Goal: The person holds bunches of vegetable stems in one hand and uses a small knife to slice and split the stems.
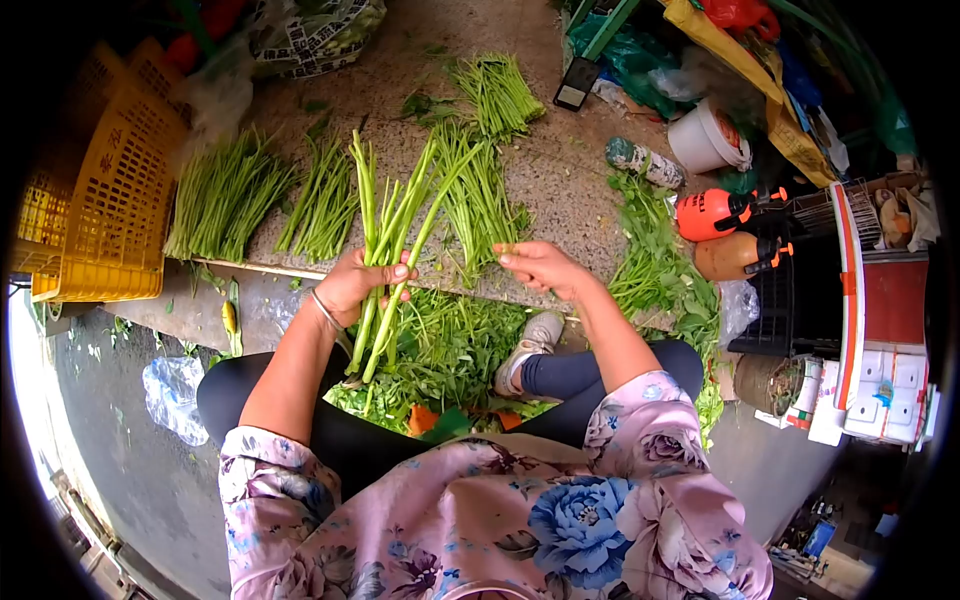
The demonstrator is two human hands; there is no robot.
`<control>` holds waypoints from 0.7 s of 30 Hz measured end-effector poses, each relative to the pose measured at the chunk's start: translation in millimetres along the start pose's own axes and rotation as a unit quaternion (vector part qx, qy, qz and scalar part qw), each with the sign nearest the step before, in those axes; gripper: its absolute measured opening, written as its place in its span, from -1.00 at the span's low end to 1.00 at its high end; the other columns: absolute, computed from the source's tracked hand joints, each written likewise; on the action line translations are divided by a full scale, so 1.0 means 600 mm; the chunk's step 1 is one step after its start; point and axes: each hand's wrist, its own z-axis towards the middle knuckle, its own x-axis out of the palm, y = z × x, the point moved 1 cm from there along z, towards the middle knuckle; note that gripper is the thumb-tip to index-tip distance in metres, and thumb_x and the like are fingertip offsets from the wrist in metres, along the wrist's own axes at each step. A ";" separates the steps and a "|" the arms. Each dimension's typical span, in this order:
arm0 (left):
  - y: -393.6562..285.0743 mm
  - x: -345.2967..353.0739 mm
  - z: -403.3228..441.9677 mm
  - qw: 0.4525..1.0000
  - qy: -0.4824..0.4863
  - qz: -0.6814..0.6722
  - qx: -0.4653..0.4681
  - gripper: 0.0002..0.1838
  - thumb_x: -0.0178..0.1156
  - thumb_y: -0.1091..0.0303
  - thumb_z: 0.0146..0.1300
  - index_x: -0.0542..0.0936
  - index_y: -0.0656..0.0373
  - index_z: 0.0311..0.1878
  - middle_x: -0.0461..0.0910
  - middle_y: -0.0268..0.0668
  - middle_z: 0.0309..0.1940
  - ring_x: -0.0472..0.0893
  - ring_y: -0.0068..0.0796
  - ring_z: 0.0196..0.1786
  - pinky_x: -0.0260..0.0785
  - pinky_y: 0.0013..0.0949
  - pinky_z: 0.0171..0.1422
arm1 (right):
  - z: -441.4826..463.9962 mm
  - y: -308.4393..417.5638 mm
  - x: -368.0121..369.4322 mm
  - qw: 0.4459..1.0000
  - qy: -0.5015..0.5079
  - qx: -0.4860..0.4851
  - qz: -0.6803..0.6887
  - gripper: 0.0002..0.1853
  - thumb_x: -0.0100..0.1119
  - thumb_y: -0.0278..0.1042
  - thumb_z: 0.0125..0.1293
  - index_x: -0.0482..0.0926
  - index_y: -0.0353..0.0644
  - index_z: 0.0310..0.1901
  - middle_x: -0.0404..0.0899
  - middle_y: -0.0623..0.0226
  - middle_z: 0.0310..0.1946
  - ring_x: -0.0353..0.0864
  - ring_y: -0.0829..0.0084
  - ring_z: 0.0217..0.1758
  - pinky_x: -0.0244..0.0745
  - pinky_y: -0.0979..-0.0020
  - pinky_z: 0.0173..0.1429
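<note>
My left hand (365, 285) is closed round a small bunch of long green vegetable stems (405, 205), which point away from me with their lower ends below my fist. To the right, apart from the bunch, my right hand (545, 270) has its thumb and fingers pinched together. Whatever sits at those fingertips, if anything, is too small to name. Behind my hands, a pile of trimmed stems (475, 200) lies on the stone slab (560, 180). Loose green leaves (440, 335) are heaped between my legs, below both hands.
More cut stems (230, 195) lie beside a yellow plastic crate (115, 180) at left. Leafy greens (650, 245) spread along the right. Beyond them stand an orange spray bottle (708, 213), a brownish one (725, 258) and a white bucket (705, 138). A phone-like black device (577, 83) is at the back.
</note>
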 end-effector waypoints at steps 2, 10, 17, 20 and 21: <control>0.001 0.003 0.000 1.000 -0.001 0.001 -0.008 -0.71 0.23 0.44 0.05 0.41 0.20 -0.15 0.52 -0.24 -0.38 0.53 -0.48 -0.46 0.34 -0.55 -0.52 | -0.014 -0.009 0.044 0.937 0.146 -0.060 0.311 -0.56 0.01 -0.16 0.27 0.30 -0.12 0.15 0.23 0.56 -0.65 0.09 0.73 -0.73 0.00 0.65 -0.68; 0.013 0.014 0.011 1.000 -0.004 0.012 0.001 -0.73 0.25 0.43 0.05 0.45 0.21 -0.17 0.55 -0.22 -0.38 0.56 -0.46 -0.46 0.28 -0.55 -0.56 | 0.014 0.056 0.117 0.858 0.054 -0.171 0.482 -0.61 -0.05 -0.16 0.30 0.32 -0.11 0.11 0.17 0.62 -0.68 0.07 0.75 -0.73 -0.05 0.68 -0.70; 0.007 -0.002 0.003 0.997 -0.046 -0.054 0.022 -0.77 0.20 0.45 0.08 0.45 0.22 -0.18 0.53 -0.25 -0.37 0.54 -0.50 -0.46 0.23 -0.56 -0.58 | 0.086 -0.083 0.095 0.982 -0.043 -0.038 -0.178 -0.46 0.16 -0.02 0.13 0.42 -0.19 0.07 0.51 0.13 -0.13 0.57 0.36 -0.26 0.38 0.46 0.00; 0.000 -0.001 0.005 0.990 -0.071 -0.100 0.062 -0.72 0.13 0.48 0.11 0.45 0.22 -0.08 0.47 -0.38 -0.41 0.50 -0.53 -0.46 0.30 -0.54 -0.50 | 0.112 -0.054 0.094 0.963 -0.075 0.017 -0.259 -0.49 0.24 0.00 0.04 0.49 -0.19 -0.05 0.51 0.10 -0.14 0.58 0.27 -0.22 0.38 0.38 0.00; -0.002 -0.003 0.006 0.987 -0.076 -0.127 0.062 -0.71 0.11 0.50 0.10 0.45 0.22 -0.06 0.46 -0.38 -0.42 0.49 -0.54 -0.46 0.33 -0.53 -0.46 | 0.127 -0.037 0.091 0.965 -0.150 0.030 -0.213 -0.56 0.26 -0.02 0.00 0.55 -0.19 -0.18 0.57 0.13 -0.29 0.59 0.26 -0.31 0.47 0.32 -0.16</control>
